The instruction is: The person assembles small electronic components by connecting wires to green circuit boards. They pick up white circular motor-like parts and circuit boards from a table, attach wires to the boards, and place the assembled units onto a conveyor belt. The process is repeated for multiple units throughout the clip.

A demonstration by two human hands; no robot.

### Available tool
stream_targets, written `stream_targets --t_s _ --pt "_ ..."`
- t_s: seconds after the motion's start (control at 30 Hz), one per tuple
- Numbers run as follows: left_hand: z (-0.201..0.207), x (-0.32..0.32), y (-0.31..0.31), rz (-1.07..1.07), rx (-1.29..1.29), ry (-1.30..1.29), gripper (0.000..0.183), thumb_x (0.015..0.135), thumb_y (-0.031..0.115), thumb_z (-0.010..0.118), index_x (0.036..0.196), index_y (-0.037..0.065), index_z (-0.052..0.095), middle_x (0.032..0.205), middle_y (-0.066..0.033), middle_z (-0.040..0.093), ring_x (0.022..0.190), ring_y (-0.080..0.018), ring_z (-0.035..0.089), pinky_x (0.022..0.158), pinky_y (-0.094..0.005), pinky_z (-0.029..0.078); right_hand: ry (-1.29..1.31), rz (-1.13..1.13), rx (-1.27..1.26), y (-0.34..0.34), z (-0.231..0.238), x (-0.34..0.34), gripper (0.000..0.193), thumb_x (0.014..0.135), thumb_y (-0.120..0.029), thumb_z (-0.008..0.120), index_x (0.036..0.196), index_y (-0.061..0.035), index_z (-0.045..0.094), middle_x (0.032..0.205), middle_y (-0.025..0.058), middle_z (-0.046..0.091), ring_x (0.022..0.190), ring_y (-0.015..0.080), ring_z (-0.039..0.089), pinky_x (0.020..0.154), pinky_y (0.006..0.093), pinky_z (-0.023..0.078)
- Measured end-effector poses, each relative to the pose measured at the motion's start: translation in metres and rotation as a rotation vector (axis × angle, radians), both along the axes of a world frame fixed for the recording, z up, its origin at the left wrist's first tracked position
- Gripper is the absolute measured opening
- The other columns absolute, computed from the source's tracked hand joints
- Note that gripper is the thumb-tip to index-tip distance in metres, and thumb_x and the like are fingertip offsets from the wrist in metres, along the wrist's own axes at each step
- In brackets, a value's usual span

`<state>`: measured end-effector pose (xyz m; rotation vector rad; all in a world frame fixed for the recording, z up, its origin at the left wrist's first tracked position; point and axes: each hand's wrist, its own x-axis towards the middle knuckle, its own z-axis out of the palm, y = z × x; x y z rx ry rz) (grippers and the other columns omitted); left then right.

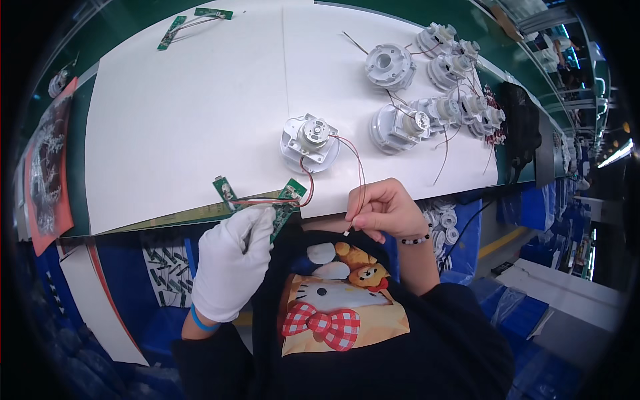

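Observation:
My left hand (233, 263), in a white glove, is closed on a green circuit board (288, 205) at the table's front edge. Red, black and white wires run from that board to a smaller green board (224, 189) beside it. Between the bare thumb and fingers of my right hand (388, 210) is a thin pair of red and dark wires (363, 175), with a small white connector (346, 233) hanging just below. These wires lead up to a white motor unit (311, 141) with a silver motor on top, standing on the white table sheet. Another dark red wire reaches from the unit toward the board.
Several similar white motor units (398, 127) with loose wires crowd the table's right side. Two wired boards (175, 32) lie far left. A pink-orange bag (50, 167) sits at the left edge. Below the table are blue bins, one with boards (167, 270), another with white parts (445, 223).

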<state>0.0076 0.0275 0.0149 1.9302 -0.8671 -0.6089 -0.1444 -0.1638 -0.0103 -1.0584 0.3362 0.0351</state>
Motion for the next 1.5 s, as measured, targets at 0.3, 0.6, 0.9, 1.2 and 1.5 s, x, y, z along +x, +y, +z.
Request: stream_targets --t_s 0.3,0.6,0.9,1.2,1.5 --pt "0.008 -0.006 -0.003 -0.045 0.026 0.038 0.009 0.084 0.008 0.057 0.086 0.000 0.060 0.058 -0.0083 0.057 0.049 -0.0156 0.055 0.045 -0.0258 0.042 -0.048 -0.040 -0.050 0.010 0.020 0.008 0.009 0.074 0.009 0.063 0.081 0.0076 0.058 0.075 0.0101 0.061 0.056 0.0045 0.055 0.048 0.0147 0.042" --pt "0.000 -0.010 -0.005 -0.125 -0.019 0.138 0.018 0.088 0.014 0.052 0.087 -0.002 0.060 0.055 -0.0020 0.054 0.045 -0.0043 0.048 0.043 -0.0197 0.039 -0.207 -0.208 -0.210 0.010 0.027 0.028 0.016 0.073 0.011 0.062 0.088 0.0065 0.061 0.083 0.0087 0.060 0.066 0.0042 0.054 0.057 0.0135 0.043" --pt "0.006 -0.003 -0.007 -0.120 0.126 0.536 0.021 0.088 0.017 0.052 0.086 -0.001 0.062 0.057 -0.0019 0.056 0.045 -0.0040 0.050 0.042 -0.0186 0.039 -0.259 -0.078 -0.005 -0.001 0.018 0.030 0.012 0.070 0.015 0.061 0.079 0.0088 0.062 0.079 0.0124 0.060 0.049 0.0072 0.052 0.039 0.0153 0.039" --pt "0.009 -0.005 -0.006 -0.155 0.155 0.425 0.015 0.083 0.012 0.057 0.090 0.000 0.063 0.064 -0.0122 0.061 0.054 -0.0183 0.061 0.050 -0.0265 0.046 -0.282 -0.214 -0.729 0.014 0.022 0.031 0.009 0.066 0.012 0.066 0.071 0.0052 0.062 0.072 0.0126 0.061 0.051 0.0093 0.056 0.041 0.0178 0.042" --pt "0.005 -0.030 -0.014 -0.079 -0.121 -0.017 0.008 0.082 0.005 0.058 0.088 0.001 0.060 0.058 -0.0083 0.056 0.047 -0.0134 0.054 0.045 -0.0255 0.041 -0.259 -0.417 -0.633 0.029 0.000 0.025 0.009 0.069 0.009 0.066 0.076 0.0045 0.062 0.084 0.0094 0.059 0.068 0.0095 0.059 0.052 0.0172 0.046"
